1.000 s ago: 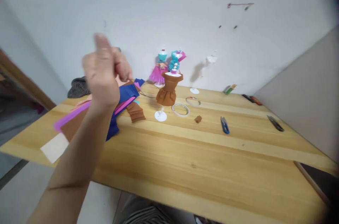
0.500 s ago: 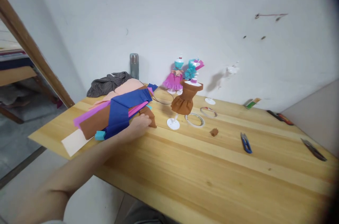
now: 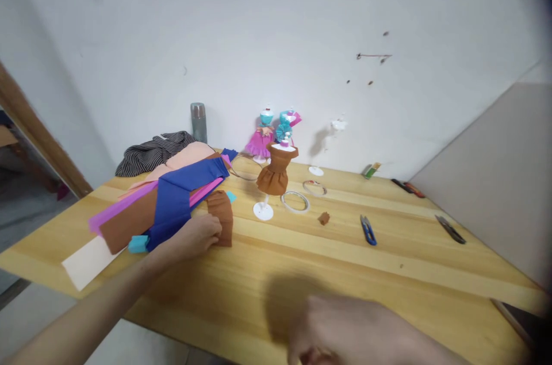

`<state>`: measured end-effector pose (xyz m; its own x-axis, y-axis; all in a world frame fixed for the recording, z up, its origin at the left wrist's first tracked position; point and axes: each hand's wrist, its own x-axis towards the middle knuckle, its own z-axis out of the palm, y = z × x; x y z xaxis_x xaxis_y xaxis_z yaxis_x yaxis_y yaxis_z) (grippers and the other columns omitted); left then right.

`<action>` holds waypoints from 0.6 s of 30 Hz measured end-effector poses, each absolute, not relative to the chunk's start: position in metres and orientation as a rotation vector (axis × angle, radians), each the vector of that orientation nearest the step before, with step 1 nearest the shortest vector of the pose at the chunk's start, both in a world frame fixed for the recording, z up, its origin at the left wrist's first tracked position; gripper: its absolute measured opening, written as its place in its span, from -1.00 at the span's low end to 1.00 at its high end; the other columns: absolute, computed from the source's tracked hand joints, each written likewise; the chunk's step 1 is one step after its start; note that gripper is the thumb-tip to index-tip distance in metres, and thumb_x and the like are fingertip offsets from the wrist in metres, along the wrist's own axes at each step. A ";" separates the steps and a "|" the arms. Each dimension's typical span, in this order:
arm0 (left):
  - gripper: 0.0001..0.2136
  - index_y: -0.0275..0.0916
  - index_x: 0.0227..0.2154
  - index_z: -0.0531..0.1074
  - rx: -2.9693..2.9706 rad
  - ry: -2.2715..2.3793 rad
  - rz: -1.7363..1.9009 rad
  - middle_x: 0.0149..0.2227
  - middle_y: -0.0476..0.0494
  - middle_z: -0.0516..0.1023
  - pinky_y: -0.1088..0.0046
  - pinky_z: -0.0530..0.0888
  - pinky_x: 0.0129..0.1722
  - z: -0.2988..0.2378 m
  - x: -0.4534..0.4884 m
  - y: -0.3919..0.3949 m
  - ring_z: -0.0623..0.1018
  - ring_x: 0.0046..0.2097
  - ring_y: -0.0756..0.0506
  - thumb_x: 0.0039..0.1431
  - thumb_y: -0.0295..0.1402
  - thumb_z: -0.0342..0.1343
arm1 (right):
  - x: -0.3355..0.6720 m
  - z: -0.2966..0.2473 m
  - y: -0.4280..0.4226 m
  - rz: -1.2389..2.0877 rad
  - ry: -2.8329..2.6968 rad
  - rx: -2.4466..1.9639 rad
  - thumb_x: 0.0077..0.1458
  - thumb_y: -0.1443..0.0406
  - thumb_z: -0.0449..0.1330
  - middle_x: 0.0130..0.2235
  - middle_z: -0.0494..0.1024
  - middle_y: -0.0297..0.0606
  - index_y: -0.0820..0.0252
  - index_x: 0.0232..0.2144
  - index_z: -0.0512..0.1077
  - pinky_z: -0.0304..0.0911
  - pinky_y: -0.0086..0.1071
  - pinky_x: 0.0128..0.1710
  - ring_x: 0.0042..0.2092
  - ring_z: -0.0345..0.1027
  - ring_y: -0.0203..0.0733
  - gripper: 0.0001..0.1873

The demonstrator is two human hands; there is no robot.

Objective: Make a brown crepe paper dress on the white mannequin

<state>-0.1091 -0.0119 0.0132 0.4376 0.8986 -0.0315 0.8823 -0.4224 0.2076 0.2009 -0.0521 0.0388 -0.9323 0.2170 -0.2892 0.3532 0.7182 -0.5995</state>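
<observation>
My left hand (image 3: pixel 202 234) is closed on the edge of a gathered brown crepe paper piece (image 3: pixel 224 218) that lies on the table. Close by stands a small white dress form wearing a brown crepe paper dress (image 3: pixel 273 172), upright on a round white base (image 3: pixel 263 211). At the bottom of the view, above the front of the table, my right hand (image 3: pixel 340 327) is smeared by motion. Its fingers look curled, and whether they hold anything is hidden.
Layered crepe paper sheets (image 3: pixel 172 192) and a striped cloth (image 3: pixel 155 153) lie at left, a flask (image 3: pixel 199 122) behind. Two dressed forms (image 3: pixel 261 141) stand near the wall. Tape rolls (image 3: pixel 295 202), a brown scrap (image 3: pixel 324 218), blue snips (image 3: pixel 368 231) and a dark tool (image 3: pixel 451 230) lie rightward.
The view has swung to the right. My left hand has drawn the brown paper piece toward the front edge, clear of the sheets. My right hand has come in from below.
</observation>
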 end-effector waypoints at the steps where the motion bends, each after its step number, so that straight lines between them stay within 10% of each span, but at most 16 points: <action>1: -0.87 -0.28 -0.53 0.34 2.490 1.568 0.134 -0.36 -0.15 0.51 0.40 0.33 -0.30 0.011 -0.109 -0.013 0.48 -0.28 -0.11 0.10 -0.51 0.00 | 0.185 0.038 -0.038 -1.019 2.740 0.349 -0.02 0.42 0.28 -0.38 0.60 -0.33 0.13 -0.25 0.56 0.21 -0.49 -0.43 -0.35 0.43 -0.27 -0.77; 8: -0.93 -0.26 -0.49 0.37 2.453 1.512 0.214 -0.34 -0.10 0.49 0.43 0.31 -0.27 0.000 -0.102 -0.019 0.45 -0.25 -0.08 0.07 -0.49 0.03 | 0.112 -0.008 0.015 -1.189 3.235 0.829 0.00 0.52 0.10 -0.45 0.49 -0.33 0.21 -0.43 0.50 0.19 -0.47 -0.40 -0.42 0.31 -0.30 -0.79; 13: -0.88 -0.26 -0.52 0.38 2.406 1.487 0.315 -0.36 -0.10 0.49 0.46 0.31 -0.28 -0.014 -0.091 -0.014 0.44 -0.27 -0.06 0.07 -0.51 0.00 | 0.103 -0.040 0.025 -1.097 3.400 0.979 -0.10 0.44 0.27 -0.13 0.46 -0.14 0.21 -0.07 0.41 0.30 -0.33 -0.19 -0.19 0.36 -0.16 -0.54; 18: -0.90 -0.28 -0.55 0.40 2.309 1.451 0.427 -0.50 0.00 0.48 0.55 0.28 -0.42 -0.025 -0.071 -0.005 0.43 -0.42 0.02 -0.01 -0.54 0.05 | 0.106 -0.055 0.030 -0.921 3.531 0.923 0.02 0.51 0.10 -0.36 0.43 -0.25 0.18 -0.42 0.43 0.27 -0.42 -0.31 -0.30 0.34 -0.23 -0.82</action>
